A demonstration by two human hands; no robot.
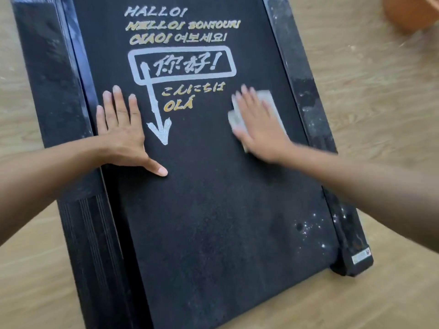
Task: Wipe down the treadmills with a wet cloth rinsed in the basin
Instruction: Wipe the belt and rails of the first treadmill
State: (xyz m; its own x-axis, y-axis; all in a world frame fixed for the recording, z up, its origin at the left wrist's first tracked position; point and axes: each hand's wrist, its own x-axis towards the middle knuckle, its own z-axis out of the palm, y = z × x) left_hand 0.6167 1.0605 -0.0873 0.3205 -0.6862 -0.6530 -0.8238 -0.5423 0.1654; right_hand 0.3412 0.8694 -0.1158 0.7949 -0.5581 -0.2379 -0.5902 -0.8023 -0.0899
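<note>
A black treadmill belt [209,222] with white and gold printed greetings and a white arrow fills the view. My left hand [123,129] lies flat on the belt's left side, fingers spread, holding nothing. My right hand [259,127] presses a folded grey cloth [270,100] flat against the belt near its right edge; the hand is blurred by motion. Water droplets glint on the belt's lower right.
Black side rails [306,96] run along both edges of the belt, the right one speckled with wet spots. Light wood-pattern floor [380,103] surrounds the treadmill. An orange-brown rounded object [408,15], possibly a basin, sits at the top right corner.
</note>
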